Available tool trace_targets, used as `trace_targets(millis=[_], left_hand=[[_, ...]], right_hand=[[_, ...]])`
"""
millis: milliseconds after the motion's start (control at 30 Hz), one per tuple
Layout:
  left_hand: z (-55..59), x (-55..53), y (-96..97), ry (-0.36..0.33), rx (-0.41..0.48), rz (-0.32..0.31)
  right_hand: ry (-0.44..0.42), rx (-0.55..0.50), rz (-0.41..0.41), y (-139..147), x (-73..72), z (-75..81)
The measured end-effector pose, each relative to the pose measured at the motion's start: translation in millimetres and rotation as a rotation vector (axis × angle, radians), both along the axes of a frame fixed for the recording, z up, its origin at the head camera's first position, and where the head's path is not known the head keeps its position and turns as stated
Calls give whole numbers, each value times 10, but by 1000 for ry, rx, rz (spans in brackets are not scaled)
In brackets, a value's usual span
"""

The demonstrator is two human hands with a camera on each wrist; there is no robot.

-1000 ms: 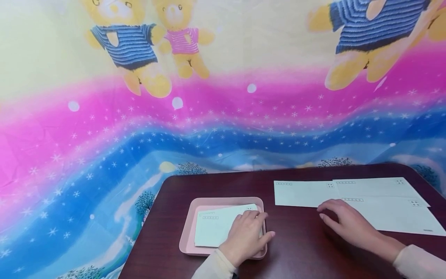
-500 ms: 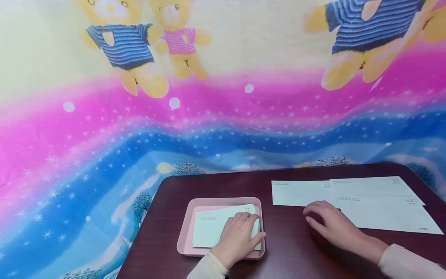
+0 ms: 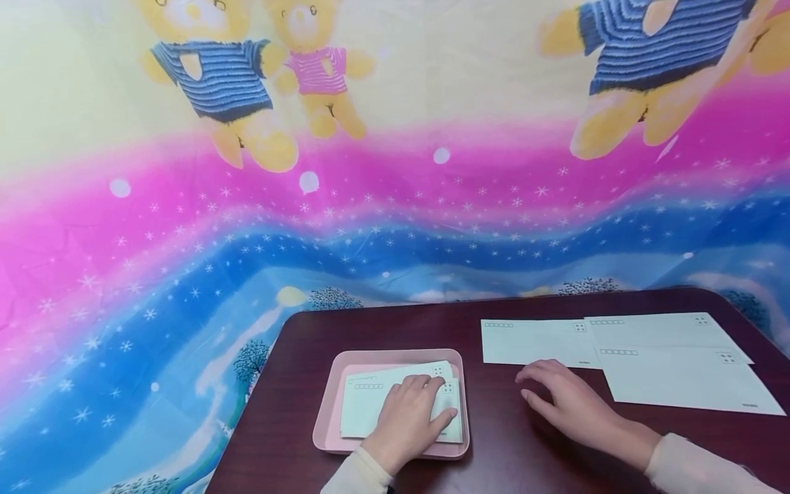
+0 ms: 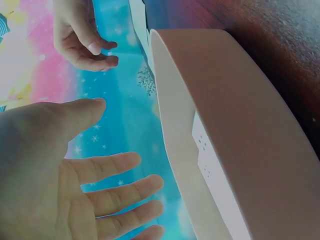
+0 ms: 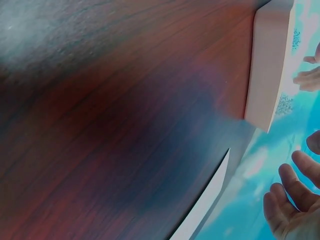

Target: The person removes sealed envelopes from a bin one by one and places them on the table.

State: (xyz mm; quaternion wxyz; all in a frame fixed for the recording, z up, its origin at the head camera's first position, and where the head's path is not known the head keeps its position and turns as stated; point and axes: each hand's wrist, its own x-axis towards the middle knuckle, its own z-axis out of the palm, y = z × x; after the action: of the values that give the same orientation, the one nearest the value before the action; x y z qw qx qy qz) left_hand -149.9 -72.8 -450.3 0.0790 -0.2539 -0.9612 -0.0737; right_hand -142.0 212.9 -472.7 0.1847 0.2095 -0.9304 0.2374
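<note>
In the head view a pink tray (image 3: 330, 412) stands on the dark table, with a small stack of white envelopes (image 3: 364, 415) in it. My left hand (image 3: 407, 418) hovers over the stack, holding nothing; the left wrist view shows its fingers (image 4: 125, 192) loosely spread above the tray rim. To the right, my right hand (image 3: 568, 401) hangs over the table with relaxed, slightly bent fingers and nothing in them. Its fingertips are just in front of a white envelope (image 3: 531, 343) lying flat. Two more envelopes, one at the back (image 3: 660, 333) and one in front (image 3: 691, 384), overlap beside it.
The dark wooden table (image 3: 395, 329) has rounded far corners. Behind it hangs a cloth (image 3: 395, 206) printed with bears and snowflakes, close to the table's back edge.
Both hands have drifted left, the right one away from the front envelope toward the tray. The left hand has uncovered more of the stack's right side. The head view shifted slightly.
</note>
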Motion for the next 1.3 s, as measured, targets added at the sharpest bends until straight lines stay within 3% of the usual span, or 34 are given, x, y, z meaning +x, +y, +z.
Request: trace_targets(millis=[833,1100,1300], left_hand=[[-108,-45,-242,-18,27,62],[-141,-58,-305,-18,28,80],[-179,-55,-385,-10,38,87]], right_hand=[[-12,-38,56,-496,-15,-120],[-79,-44,69,-675,-26,-103],[-33,-40,104,-817,-87,-127]])
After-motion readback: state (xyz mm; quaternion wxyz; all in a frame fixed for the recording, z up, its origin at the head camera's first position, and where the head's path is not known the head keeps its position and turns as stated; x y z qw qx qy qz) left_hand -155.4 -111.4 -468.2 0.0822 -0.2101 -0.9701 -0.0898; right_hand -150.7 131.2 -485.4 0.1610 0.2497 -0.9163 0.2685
